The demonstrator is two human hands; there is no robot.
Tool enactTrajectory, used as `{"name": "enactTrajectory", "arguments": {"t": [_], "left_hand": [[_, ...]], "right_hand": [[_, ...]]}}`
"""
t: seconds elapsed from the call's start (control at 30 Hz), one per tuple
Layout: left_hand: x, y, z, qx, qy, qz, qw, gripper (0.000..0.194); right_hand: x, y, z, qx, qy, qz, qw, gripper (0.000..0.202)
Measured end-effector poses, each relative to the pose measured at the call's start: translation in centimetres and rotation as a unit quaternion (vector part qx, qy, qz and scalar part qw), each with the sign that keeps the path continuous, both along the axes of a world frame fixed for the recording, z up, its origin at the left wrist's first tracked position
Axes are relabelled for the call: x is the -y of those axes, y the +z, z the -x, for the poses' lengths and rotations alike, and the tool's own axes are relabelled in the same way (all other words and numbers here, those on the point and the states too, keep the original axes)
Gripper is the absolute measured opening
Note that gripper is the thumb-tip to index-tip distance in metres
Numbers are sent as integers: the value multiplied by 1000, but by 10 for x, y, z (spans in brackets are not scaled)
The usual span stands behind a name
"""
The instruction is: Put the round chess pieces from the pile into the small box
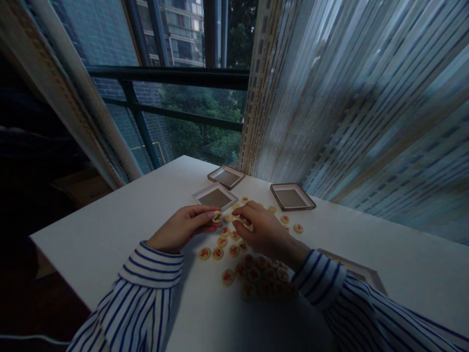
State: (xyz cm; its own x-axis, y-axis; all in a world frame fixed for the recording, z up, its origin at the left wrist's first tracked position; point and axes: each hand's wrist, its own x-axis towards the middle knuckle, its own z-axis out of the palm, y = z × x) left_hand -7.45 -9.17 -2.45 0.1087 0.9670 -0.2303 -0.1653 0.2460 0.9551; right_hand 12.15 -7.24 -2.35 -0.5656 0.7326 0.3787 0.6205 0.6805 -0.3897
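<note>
My left hand (188,225) pinches a round xiangqi piece (217,217) between thumb and fingers, its dark character facing up towards me. Close by on the right, my right hand (262,227) hovers over the loose pieces, fingers curved and thumb apart from the index finger; nothing shows between them. Below both hands lie several pale xiangqi pieces, such as a red-marked piece (217,253) and another red-marked piece (227,277). A denser group of pieces (262,276) sits in shadow under my right forearm. Some pieces are hidden behind my right hand.
On the white table (142,200) are shallow trays: a pale tray (234,199) beyond my hands, a brown-rimmed tray (242,179) behind it, and another tray (311,207) at the right. My right sleeve partly covers a further tray (379,281). Curtains (293,122) and a window railing (176,76) border the far side.
</note>
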Motion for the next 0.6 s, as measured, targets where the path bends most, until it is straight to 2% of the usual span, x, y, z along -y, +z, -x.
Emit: {"name": "enactTrajectory", "arguments": {"t": [0.17, 0.33, 0.6], "left_hand": [[0, 0, -2, 4, -29, 0, 1000, 9], [-1, -3, -1, 7, -24, -7, 1000, 7], [-5, -9, 0, -29, -28, -34, 999, 22]], "right_hand": [[3, 2, 8, -19, 39, -11, 999, 27], [3, 2, 13, -14, 56, -24, 998, 32], [4, 4, 18, 7, 57, -22, 998, 27]]}}
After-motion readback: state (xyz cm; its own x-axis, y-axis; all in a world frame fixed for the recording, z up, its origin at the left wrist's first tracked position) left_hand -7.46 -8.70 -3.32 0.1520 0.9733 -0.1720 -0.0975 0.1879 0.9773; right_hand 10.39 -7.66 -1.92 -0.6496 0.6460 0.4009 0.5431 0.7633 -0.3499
